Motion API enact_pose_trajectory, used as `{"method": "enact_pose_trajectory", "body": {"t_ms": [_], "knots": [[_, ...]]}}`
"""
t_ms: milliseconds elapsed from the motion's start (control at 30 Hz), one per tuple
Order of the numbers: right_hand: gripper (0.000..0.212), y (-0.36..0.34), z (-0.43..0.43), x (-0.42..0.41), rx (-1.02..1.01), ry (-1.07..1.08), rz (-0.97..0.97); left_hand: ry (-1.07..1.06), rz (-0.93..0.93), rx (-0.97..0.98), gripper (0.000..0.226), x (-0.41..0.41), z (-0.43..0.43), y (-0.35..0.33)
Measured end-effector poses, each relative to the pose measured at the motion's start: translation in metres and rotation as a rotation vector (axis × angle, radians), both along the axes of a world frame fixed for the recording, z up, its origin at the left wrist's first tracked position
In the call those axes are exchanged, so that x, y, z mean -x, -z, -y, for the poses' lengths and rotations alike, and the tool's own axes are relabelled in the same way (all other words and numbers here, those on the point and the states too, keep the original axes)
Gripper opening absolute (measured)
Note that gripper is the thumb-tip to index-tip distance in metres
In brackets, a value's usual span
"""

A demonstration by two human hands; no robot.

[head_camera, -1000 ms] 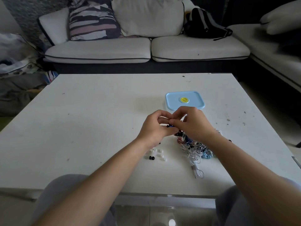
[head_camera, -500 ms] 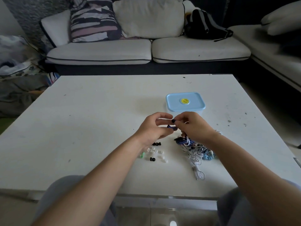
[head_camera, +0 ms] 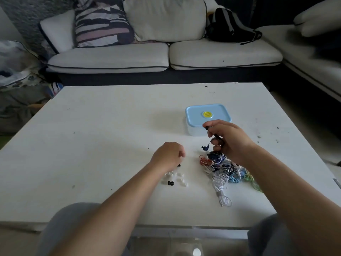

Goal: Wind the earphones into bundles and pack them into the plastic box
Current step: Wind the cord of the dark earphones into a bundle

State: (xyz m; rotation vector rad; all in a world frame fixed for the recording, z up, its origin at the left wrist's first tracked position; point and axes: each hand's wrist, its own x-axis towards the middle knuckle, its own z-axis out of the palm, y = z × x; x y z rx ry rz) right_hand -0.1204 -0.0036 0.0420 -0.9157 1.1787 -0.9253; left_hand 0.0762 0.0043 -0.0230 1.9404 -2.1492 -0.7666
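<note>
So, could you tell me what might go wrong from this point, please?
1. The right hand grips a blue earphone whose cable seems to run into the tangled pile; pulling may tighten knots or drag others along.
2. Loose ear tips lie by the left hand and forearm; a sweep could scatter them.
3. The plastic box has its lid on, so packing will need a free hand.

Left hand (head_camera: 167, 156) curled low; right hand (head_camera: 227, 140) pinching.
</note>
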Motion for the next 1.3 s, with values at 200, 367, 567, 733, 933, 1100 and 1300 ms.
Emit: {"method": "enact_pose_trajectory", "body": {"t_ms": [200, 367, 567, 733, 933, 1100, 1300], "knots": [[0.018, 0.01, 0.006, -0.002, -0.038, -0.041, -0.038, 0.09, 0.217, 0.004, 0.028, 0.014, 0.004, 0.015], [0.014, 0.015, 0.011, -0.004, -0.051, -0.079, -0.06, 0.038, 0.178, -0.015, 0.034, 0.018, 0.006, 0.018], [0.013, 0.02, 0.014, -0.003, -0.057, -0.11, -0.096, -0.044, 0.004, 0.012, 0.021, 0.014, 0.01, 0.008], [0.013, 0.024, 0.014, -0.004, -0.009, -0.114, -0.124, -0.149, -0.28, 0.121, 0.015, 0.006, 0.008, -0.021], [0.008, 0.018, 0.009, -0.007, 0.088, -0.091, -0.033, -0.32, -0.918, 0.017, 0.013, 0.004, -0.005, -0.052], [0.012, 0.004, 0.002, -0.012, 0.165, -0.091, 0.143, -0.472, -1.392, -0.161, 0.007, 0.005, -0.012, -0.068], [0.007, -0.002, -0.003, -0.014, 0.244, -0.076, 0.096, -0.472, -1.574, -0.302, 0.014, 0.005, -0.013, -0.076]]}}
